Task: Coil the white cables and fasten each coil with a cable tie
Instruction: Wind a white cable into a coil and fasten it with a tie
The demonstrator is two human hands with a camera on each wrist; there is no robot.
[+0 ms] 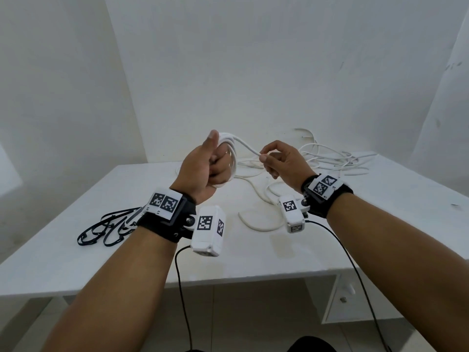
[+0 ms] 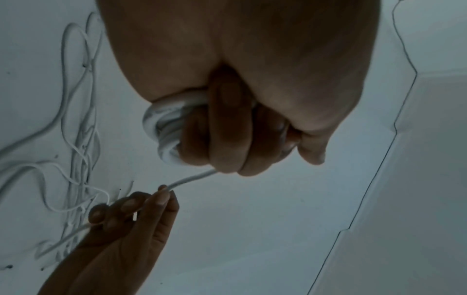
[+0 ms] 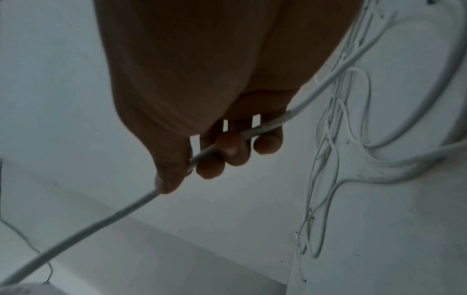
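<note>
Above the white worktop (image 1: 76,250), the left hand (image 1: 203,171) grips a coil (image 1: 232,158) of white cable, fingers (image 2: 227,129) curled through its loops. The right hand (image 1: 284,161) pinches the cable's running strand (image 1: 250,147) between thumb and fingers (image 3: 231,149). Only the head view shows the black cable ties (image 1: 106,227) lying left; the wrist views show loose cables (image 3: 333,139) tangled on the worktop.

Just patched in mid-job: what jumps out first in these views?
The left hand, raised mid-frame above the table, grips a coil of white cable. The right hand pinches the strand running off the coil. Behind it loose cables sprawl at the table's far right, and black cable ties lie at its near left.
</note>
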